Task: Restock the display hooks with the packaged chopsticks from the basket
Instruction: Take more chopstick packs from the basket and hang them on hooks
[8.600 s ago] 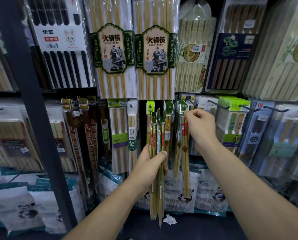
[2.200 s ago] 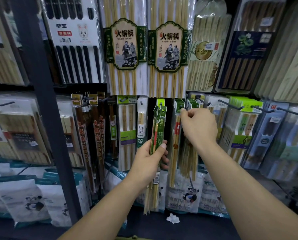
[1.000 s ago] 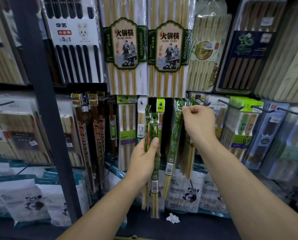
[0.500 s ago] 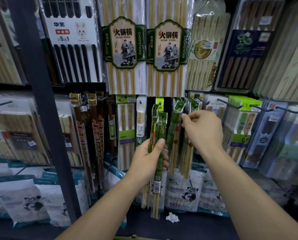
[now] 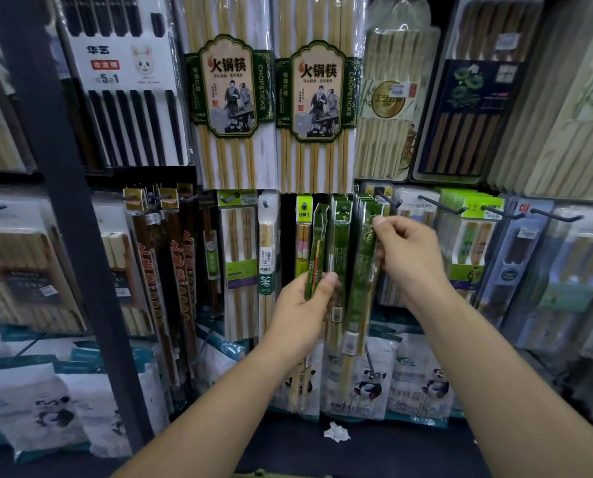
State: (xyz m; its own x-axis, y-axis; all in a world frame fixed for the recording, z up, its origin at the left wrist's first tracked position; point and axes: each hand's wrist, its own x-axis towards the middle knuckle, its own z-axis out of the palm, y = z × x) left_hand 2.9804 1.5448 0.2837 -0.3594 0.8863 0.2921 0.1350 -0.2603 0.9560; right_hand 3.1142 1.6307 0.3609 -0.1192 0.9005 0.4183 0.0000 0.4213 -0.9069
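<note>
**Inspector:** State of the right grip?

**Assessor:** The right grip (image 5: 412, 260) was pinching the head of a green chopstick pack (image 5: 364, 288) between thumb and forefinger, with the other fingers curled behind. The pack hung straight down from that pinch. Its top lay just beside a wire hook (image 5: 386, 201), directly above the grip. Whether the hang hole was on the wire could not be told.

**Inspector:** And the left?

**Assessor:** The left grip (image 5: 302, 308), lower and to the left of the right one, was wrapped round the middle of the spare green packs (image 5: 314, 257). Its thumb lay across their front and they stood upright. The exact count was unclear. Between the two grips, a hung green pack (image 5: 341, 243) sat on its own hook.

**Inspector:** Step in hand?

**Assessor:** Judged to be hanging one pack, with the restock part done and stock left in the left grip. The next move would call for lining the hang hole up with the wire tip and sliding the pack back. Another would then be drawn from the left grip.

**Inspector:** Containers?

**Assessor:** The green sleeves held pale chopsticks, visible below the printed part. The basket was not in view. Below both grips, panda-printed bags (image 5: 370, 381) lined the bottom shelf, and their contents were not shown. Above both grips, large hotpot packs (image 5: 317, 98) held long pale chopsticks.
</note>
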